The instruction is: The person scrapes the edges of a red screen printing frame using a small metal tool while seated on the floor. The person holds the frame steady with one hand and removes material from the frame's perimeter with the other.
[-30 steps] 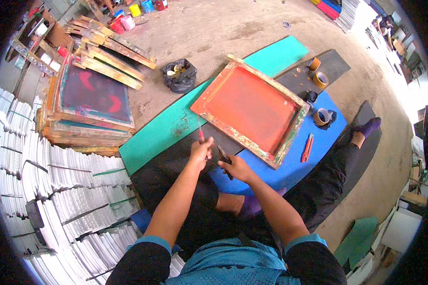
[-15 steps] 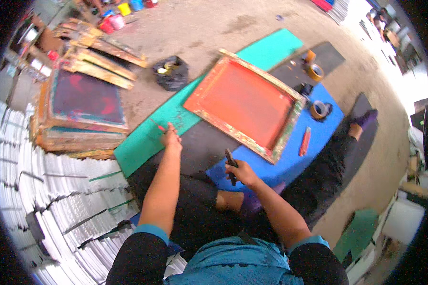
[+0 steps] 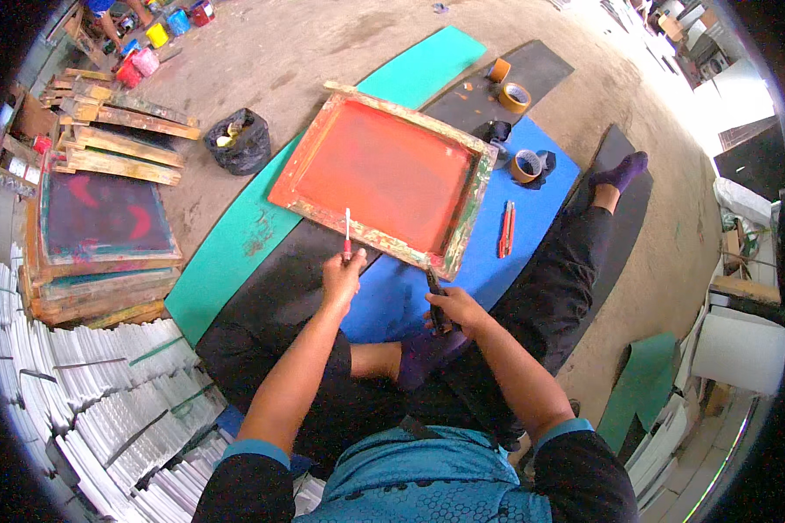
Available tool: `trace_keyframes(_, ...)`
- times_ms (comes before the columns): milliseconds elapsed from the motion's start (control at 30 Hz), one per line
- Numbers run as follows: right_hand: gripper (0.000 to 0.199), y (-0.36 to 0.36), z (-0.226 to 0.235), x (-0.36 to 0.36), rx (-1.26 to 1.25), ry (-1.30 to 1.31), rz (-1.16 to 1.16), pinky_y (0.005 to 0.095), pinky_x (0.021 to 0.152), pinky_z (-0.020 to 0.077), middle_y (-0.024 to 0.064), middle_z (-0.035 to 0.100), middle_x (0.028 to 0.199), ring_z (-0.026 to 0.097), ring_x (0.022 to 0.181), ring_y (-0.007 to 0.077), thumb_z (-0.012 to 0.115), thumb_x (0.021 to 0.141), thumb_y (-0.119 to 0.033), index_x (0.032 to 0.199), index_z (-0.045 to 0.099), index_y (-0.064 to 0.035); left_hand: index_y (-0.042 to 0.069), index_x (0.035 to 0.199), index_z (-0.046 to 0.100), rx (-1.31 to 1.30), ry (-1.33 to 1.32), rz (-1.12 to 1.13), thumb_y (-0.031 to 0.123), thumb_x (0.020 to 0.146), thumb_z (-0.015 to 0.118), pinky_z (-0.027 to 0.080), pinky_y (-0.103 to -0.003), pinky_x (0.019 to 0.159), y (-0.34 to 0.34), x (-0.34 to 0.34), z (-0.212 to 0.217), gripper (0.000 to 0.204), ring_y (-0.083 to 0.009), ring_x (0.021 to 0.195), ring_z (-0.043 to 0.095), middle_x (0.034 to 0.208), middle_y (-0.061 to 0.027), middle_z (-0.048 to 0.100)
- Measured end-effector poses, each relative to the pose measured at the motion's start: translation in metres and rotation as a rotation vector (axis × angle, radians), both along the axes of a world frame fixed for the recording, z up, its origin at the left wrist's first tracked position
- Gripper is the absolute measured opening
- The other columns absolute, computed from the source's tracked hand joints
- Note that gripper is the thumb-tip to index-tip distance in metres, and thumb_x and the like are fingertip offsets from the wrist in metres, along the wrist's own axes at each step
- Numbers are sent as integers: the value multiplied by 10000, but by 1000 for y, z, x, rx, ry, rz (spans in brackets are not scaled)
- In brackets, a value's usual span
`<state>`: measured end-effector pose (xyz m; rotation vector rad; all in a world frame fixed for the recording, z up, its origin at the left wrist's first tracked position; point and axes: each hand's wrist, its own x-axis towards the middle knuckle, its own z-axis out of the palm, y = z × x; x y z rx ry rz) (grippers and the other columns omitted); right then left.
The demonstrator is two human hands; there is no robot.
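Observation:
A wooden screen frame [image 3: 384, 179] with orange mesh and paint-crusted edges lies in front of me across several foam mats. My left hand [image 3: 343, 281] is closed around a small screwdriver [image 3: 347, 234] with a red handle, its thin metal shaft pointing up over the near side of the frame. My right hand [image 3: 456, 311] grips dark pliers [image 3: 434, 286], whose tip is at the frame's near right corner; whether it touches the wood I cannot tell. Red slim tools [image 3: 507, 230] lie together on the blue mat [image 3: 392, 301], right of the frame.
Tape rolls [image 3: 515, 98] sit on the dark mat and blue mat, beyond the frame's right side. A black bag [image 3: 237, 141] stands left of the green mat [image 3: 222, 261]. Stacked screens [image 3: 105, 218] and white sheet stacks [image 3: 105, 375] line the left. My outstretched leg [image 3: 576, 261] lies right.
My left hand has moved from over the green mat to the frame's near edge, with the screwdriver now upright. The pliers in my right hand have come closer to the frame's corner. The view has shifted.

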<state>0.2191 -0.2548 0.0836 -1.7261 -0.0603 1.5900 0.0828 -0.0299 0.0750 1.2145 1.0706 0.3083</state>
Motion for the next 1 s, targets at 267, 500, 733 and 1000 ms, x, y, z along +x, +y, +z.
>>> trace_keyframes(267,331,6,5,14,46,-81,50,370,516,526,169,672,878,684,667,247,599,950,-285,1091,522,4,61,764,568,-55,2,-33,283,912,678,328,-250,362,-38,11,-10,289,-70,406,431,624,-6,556)
trace_keyframes(500,299,9,14,27,88,-338,227,331,399,437,104,614,682,588,485,197,622,920,-290,977,568,-1,68,748,565,-74,22,-84,260,911,682,319,-254,384,-41,8,-8,277,-55,426,401,586,35,490)
trace_keyframes(733,395,6,12,30,-200,-797,556,470,599,540,245,665,751,675,637,357,584,908,-353,853,622,36,69,804,607,-82,-26,-82,256,916,675,308,-254,394,-50,24,-20,228,-53,438,392,585,60,445)
trace_keyframes(1000,378,0,3,-5,-305,-1038,535,553,739,535,259,678,825,669,813,440,518,940,-375,947,598,-5,55,808,615,-42,-9,-42,300,904,691,325,-241,387,-53,31,-26,274,-56,434,409,598,42,489)
